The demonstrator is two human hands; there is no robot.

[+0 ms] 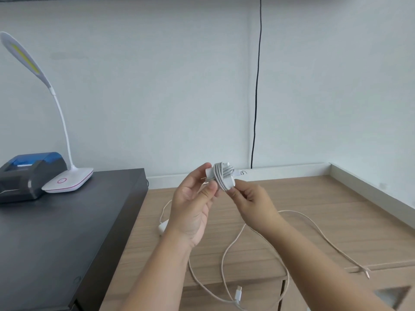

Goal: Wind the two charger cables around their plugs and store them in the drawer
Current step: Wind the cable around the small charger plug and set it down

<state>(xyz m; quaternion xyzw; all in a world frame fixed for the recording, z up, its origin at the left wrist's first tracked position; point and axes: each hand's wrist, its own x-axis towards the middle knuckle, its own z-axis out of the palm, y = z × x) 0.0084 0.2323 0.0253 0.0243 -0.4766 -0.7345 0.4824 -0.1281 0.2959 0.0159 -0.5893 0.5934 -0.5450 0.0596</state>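
Note:
A white charger plug [222, 176] with its cable wound round it is held up above the wooden counter. My left hand [193, 203] grips the plug's prong end between thumb and fingers. My right hand [251, 203] pinches the other side of the wound bundle, where the cable's end sticks out. A second charger cable [231, 245] lies loose in long loops on the counter below my hands. Its white plug [162, 227] peeks out beside my left wrist, and a USB connector [238, 294] hangs over the front edge.
The wooden counter [314, 198] has a drawer front [381, 288] at lower right. To the left stands a black cabinet [67, 221] carrying a white desk lamp [67, 180] and a blue-topped printer [29, 173]. A black cord [257, 86] hangs down the wall.

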